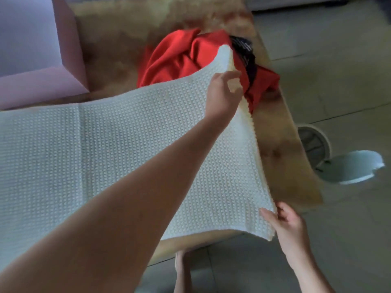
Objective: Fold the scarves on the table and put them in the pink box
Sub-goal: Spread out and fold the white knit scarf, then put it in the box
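white scarf (127, 144), left grip (224, 92) pinching far corner, right grip (289, 225) pinching near corner

A glossy brown table (281, 144) stands on grey floor tiles (338, 60), with a round white grilled object (313, 144) (blurred, hard to identify) just beside its edge.

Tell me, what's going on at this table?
A person is folding a white knit scarf laid across the wooden table. The left hand pinches its far right corner, lifted off the table, and the right hand pinches the near right corner. A crumpled red scarf and a black cloth lie behind, not yet folded. The pink box stands open at the far left.
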